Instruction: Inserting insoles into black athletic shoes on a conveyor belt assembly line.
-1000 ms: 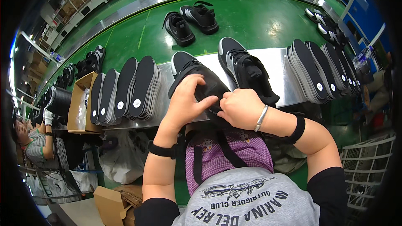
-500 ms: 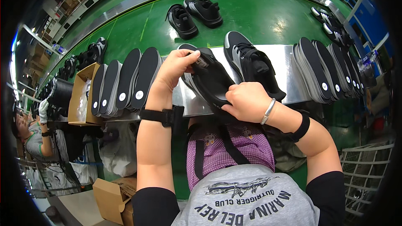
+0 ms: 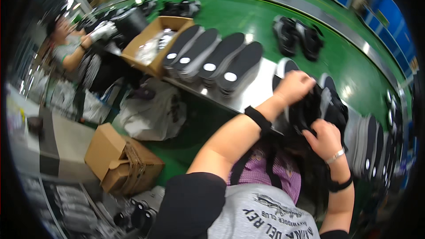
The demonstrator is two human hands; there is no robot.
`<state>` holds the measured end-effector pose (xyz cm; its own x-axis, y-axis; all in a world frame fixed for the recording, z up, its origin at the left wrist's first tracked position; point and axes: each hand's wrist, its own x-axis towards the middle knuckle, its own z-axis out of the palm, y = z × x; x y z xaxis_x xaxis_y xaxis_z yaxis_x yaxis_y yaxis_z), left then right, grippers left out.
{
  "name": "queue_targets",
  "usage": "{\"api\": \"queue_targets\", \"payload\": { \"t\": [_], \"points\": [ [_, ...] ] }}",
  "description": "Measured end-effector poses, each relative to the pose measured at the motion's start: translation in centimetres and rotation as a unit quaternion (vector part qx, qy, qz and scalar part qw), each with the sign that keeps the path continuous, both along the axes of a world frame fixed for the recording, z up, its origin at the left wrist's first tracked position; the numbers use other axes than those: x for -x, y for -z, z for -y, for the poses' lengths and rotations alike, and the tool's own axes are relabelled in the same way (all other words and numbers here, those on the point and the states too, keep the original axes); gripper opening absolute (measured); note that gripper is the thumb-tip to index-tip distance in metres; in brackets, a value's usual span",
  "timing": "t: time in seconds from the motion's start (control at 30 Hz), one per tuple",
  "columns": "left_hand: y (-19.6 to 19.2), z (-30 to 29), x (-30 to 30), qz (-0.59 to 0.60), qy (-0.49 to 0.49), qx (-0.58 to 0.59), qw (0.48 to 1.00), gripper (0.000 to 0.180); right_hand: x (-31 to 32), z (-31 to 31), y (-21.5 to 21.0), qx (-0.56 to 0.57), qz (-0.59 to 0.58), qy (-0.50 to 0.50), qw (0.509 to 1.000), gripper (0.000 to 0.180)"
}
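A black sneaker with a grey-white sole edge lies in front of me on the metal edge of the line, blurred by motion. My left hand is over its far part, fingers curled in on the dark upper. At the near, heel end is my right hand, with thumb and fingers closed around the dark rim. The inside of the shoe is too smeared to make out. Its mate, a second black sneaker, sits just to the right.
Stacked black insoles line the metal strip at left; more insoles stand at right. A carton with clear packets adjoins them. Another sneaker pair rests on the green belt. A gloved co-worker works at far left.
The view has swung left, so the shoes and my hands now appear farther right. The carton, floor box and co-worker show more fully. My hands remain at the same sneaker.
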<state>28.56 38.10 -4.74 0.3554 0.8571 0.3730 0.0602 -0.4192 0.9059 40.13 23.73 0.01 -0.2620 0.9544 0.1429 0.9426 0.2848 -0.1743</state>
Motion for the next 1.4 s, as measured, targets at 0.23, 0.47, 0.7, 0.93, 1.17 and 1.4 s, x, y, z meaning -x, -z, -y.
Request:
{"api": "queue_targets", "payload": {
  "t": [0.23, 0.47, 0.7, 0.93, 1.17, 1.4],
  "points": [
    [-0.3, 3.0, 0.9, 0.064, -0.018, -0.027, 0.997, 0.026, 1.0, 0.1, -0.6, 0.005, 0.006, 0.0, 1.0, 0.022],
    [-0.2, 4.2, 4.1, 0.055, 0.002, -0.105, 0.993, 0.034, -0.4, -1.9, -2.3, 0.172, -0.002, -0.044, 0.984, 0.011],
    [-2.9, 8.1, 16.1, -0.021, -0.331, 0.103, 0.938, 0.013, -0.6, -5.7, -8.6, 0.527, -0.167, -0.052, 0.832, 0.032],
    [10.4, 18.1, 33.6, 0.095, -0.554, 0.452, 0.693, 0.021, 6.6, -8.6, -14.0, 0.566, -0.177, 0.03, 0.805, 0.021],
    [26.9, 38.6, 46.8, 0.06, -0.747, 0.599, 0.281, 0.037, 16.6, -10.8, -6.4, 0.681, 0.0, 0.102, 0.725, 0.021],
    [28.8, 55.7, 50.3, 0.114, -0.845, 0.523, -0.005, 0.042, 25.7, -16.8, 3.6, 0.719, 0.219, 0.257, 0.607, 0.017]
  ]
}}
